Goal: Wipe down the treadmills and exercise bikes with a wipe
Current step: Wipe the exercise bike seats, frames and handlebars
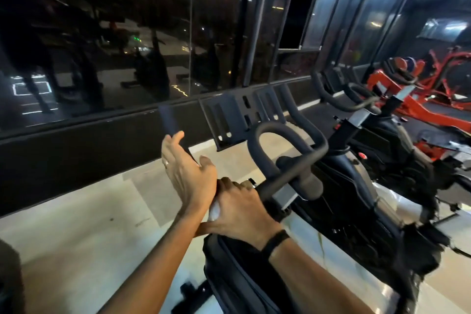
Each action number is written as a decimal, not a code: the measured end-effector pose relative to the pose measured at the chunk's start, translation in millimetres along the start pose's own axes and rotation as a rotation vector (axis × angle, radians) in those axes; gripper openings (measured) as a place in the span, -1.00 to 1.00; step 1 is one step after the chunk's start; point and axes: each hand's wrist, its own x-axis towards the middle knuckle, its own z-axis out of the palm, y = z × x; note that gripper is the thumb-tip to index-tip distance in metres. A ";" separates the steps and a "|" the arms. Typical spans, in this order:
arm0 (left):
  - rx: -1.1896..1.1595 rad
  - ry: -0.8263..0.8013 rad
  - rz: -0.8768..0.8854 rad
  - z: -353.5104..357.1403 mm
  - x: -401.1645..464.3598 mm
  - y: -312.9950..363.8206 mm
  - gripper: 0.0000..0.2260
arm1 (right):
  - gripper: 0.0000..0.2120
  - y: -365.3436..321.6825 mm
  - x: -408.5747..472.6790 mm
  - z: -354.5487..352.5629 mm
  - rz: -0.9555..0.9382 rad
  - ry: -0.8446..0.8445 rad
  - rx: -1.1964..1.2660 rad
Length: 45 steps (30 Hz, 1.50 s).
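Under right hand (238, 208): wipe (214, 209) mostly hidden.

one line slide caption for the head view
Right hand presses a white wipe on an exercise bike handlebar; open left hand beside it.

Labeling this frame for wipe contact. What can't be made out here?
- Wipe, head view: only a white scrap shows; the right hand covers the rest.
- Handlebar under that hand: contact spot hidden by the fingers.
- Left hand: open, but its palm faces away, so any touch on the bar is unclear.
- Bike saddle: partly hidden by the right forearm.
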 end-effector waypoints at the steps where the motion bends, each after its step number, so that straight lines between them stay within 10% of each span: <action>1: -0.040 0.013 0.020 4.7 -0.6 5.4 -0.43 | -0.24 0.9 3.3 1.0 0.005 0.030 -0.011; 8: -0.090 -0.167 0.104 33.0 -8.4 27.4 -0.60 | -0.81 62.4 -23.2 25.0 -0.242 0.289 -0.095; 14: 0.215 -0.326 0.255 46.8 -13.1 19.2 -0.59 | -0.61 130.3 -35.9 25.0 -0.154 0.301 0.015; 23: 0.347 -0.397 0.240 46.3 -17.7 20.1 -0.47 | -0.57 55.1 -29.3 34.0 0.033 0.448 0.305; 30: 0.546 -0.422 0.264 50.9 -22.0 21.2 -0.47 | -0.28 108.2 -11.1 29.6 0.490 0.335 0.400; 40: 0.701 -0.555 0.181 50.8 -22.6 25.9 -0.61 | -0.39 126.0 26.4 3.7 0.521 0.178 0.250; 45: 0.813 -0.594 0.152 50.1 -24.7 29.3 -0.81 | -0.35 109.3 33.4 0.5 0.202 0.104 0.287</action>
